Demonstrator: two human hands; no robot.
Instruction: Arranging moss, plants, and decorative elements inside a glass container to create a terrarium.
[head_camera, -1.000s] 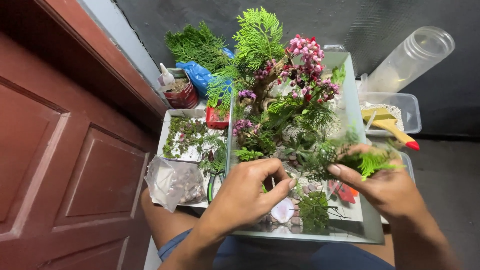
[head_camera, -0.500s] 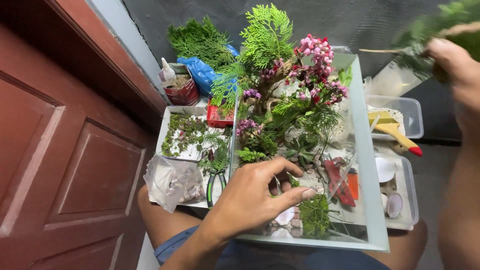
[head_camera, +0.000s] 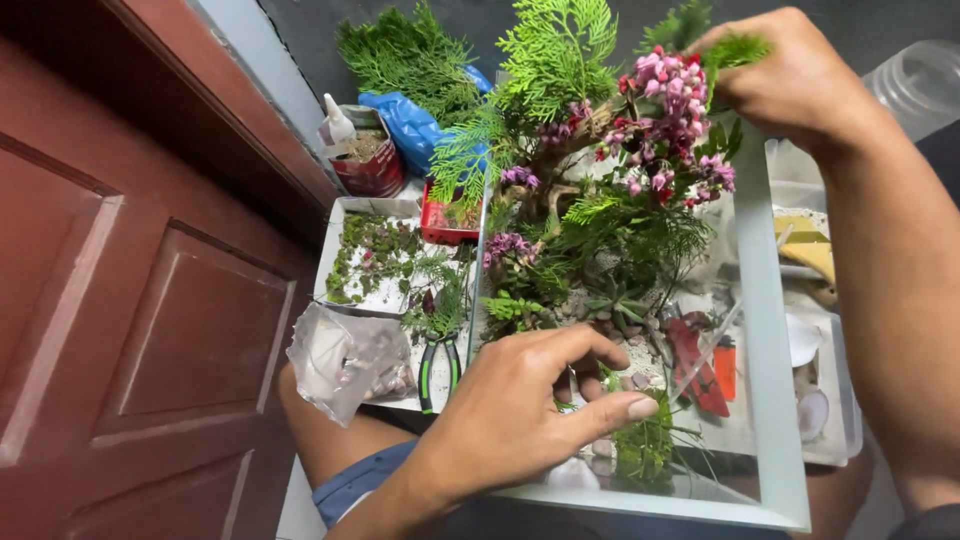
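A glass tank (head_camera: 770, 330) rests on my lap, filled with green sprigs, pink and purple flowers (head_camera: 672, 110), a little twisted tree, sand and small stones. My left hand (head_camera: 530, 410) rests on the tank's near rim, fingers curled and reaching in over the pebbles, holding nothing that I can see. My right hand (head_camera: 790, 75) is raised at the tank's far right corner, closed on a green cypress sprig (head_camera: 735, 48) just above the pink flowers.
Left of the tank lies a white tray (head_camera: 345, 225) with moss bits, green-handled pliers (head_camera: 438, 368) and a clear bag of pebbles (head_camera: 345, 360). Behind stand a red tin with a glue bottle (head_camera: 352, 150), a blue bag and loose cypress branches. A red-brown door (head_camera: 130, 300) closes the left side. Plastic tubs sit right.
My right hand carried the green sprig from the tank's near right up and back to the far corner above the pink flowers. My left hand stayed at the near rim.
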